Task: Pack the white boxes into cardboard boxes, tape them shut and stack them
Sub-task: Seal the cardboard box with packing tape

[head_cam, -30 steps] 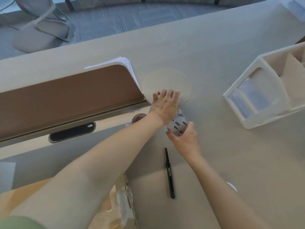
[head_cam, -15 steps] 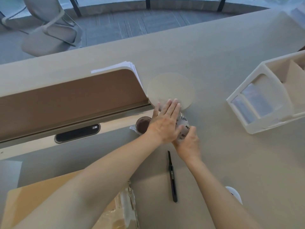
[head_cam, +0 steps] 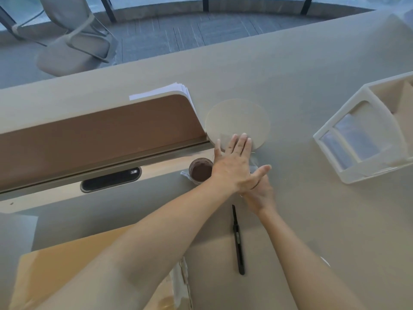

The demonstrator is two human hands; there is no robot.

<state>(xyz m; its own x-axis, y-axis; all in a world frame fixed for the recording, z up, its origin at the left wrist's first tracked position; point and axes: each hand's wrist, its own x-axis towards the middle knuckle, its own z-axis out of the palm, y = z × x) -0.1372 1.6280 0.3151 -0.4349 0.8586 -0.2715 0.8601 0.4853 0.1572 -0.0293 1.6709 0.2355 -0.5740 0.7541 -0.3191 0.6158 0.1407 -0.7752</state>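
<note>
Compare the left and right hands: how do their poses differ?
The left hand is spread flat, fingers straight, fingertips over the round disc; the right hand lies nearer the person, fingers hidden beneath the left hand, grip unclear. Both are bare and meet beside the cup.

Counts:
- Hands: two, left hand (head_cam: 233,170) and right hand (head_cam: 260,195), mid bench (head_cam: 312,220).
- Cardboard box (head_cam: 67,271): one, near left.
- Slim black tool (head_cam: 238,240): one, near middle.
- Cup (head_cam: 201,172): one, brown inside, left of hands.
- Round disc (head_cam: 237,119): one, beyond hands.
- Paper stack (head_cam: 165,90): one, far side of divider.
- Divider (head_cam: 100,130): one, left.
- Black slot (head_cam: 110,179): one, below divider.
- White rack (head_cam: 368,174): one, right.
- Chair (head_cam: 76,41): one, far left, on floor.
- Small white item (head_cam: 325,261): one, near right, mostly hidden, kind unclear.
</note>
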